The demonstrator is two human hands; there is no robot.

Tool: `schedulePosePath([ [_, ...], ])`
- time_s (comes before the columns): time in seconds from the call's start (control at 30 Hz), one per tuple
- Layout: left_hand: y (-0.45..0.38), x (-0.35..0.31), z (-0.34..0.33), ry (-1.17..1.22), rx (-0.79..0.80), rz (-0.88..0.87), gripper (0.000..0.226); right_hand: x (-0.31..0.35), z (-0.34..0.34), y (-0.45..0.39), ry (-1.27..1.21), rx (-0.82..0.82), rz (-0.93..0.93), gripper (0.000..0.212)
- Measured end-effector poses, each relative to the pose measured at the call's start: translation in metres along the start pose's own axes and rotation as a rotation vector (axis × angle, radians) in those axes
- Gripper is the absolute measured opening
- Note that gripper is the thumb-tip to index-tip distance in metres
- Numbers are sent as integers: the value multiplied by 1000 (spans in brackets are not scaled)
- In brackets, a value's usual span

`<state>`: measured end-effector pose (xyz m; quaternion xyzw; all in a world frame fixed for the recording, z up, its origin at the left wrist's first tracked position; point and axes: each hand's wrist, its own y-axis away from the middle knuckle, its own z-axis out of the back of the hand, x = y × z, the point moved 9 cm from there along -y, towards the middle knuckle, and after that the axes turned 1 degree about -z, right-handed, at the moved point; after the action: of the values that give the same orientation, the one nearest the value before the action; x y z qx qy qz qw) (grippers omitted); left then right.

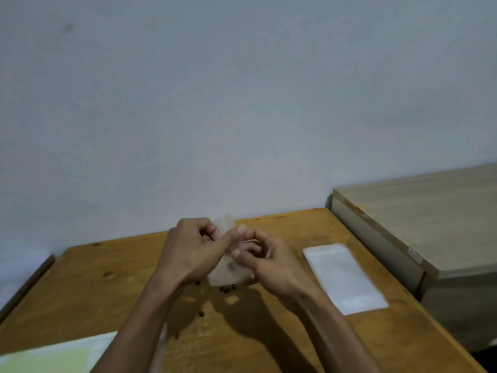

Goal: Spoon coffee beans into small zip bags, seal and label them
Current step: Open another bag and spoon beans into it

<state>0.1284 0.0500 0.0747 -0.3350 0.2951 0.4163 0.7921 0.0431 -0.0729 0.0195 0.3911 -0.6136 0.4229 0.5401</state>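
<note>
Two hands, left (188, 251) and right (269, 261), pinch one small bag (228, 273) above the table (80, 292), fingers curled on its upper edge. Sealing seems in hand; next, run the zip shut, minding loose beans (227, 288)

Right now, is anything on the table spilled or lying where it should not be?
Yes. A few coffee beans lie loose on the wooden table, just below the small zip bag that the left hand and right hand hold; one more bean lies nearer the person. They look spilled.
</note>
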Motion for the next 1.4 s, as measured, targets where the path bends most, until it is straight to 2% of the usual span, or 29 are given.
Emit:
schedulePosePath([
  [0.07, 3, 15, 6, 110, 40, 70, 59, 0, -24, -1, -88, 94, -3, 24],
  [0.23, 6, 33, 19, 357, 111, 129, 44, 1, -46, -3, -143, 160, -62, 30],
  [0.47, 9, 33, 22, 380, 160, 65, 30, -3, -53, -6, -246, 180, -123, 33],
  [0.6, 9, 32, 20, 344, 197, 67, 26, -6, -50, -5, -219, 175, -141, 27],
  [0.7, 10, 32, 22, 308, 197, 78, 25, 0, -47, -5, -103, 140, -98, 16],
  [0.77, 12, 31, 22, 271, 169, 81, 30, 11, -43, -5, 111, 54, 13, 16],
  [0.83, 15, 28, 24, 174, 127, 62, 45, 21, -42, -4, 370, -33, 141, 18],
  [0.9, 18, 26, 25, 61, 123, 30, 52, 24, -45, -4, 509, -75, 185, 19],
  [1.03, 22, 25, 32, 3, 117, -12, 40, 29, -46, -1, 563, -152, 188, 15],
  [1.2, 29, 19, 47, -12, 67, -10, 34, 45, -25, -2, 629, -380, 240, 12],
  [1.3, 27, 23, 56, -54, 12, 68, 36, 60, -35, 5, 677, -328, 357, 6],
  [1.4, 26, 22, 58, -39, 17, 112, 36, 62, -66, 12, 836, -113, 439, 19],
])
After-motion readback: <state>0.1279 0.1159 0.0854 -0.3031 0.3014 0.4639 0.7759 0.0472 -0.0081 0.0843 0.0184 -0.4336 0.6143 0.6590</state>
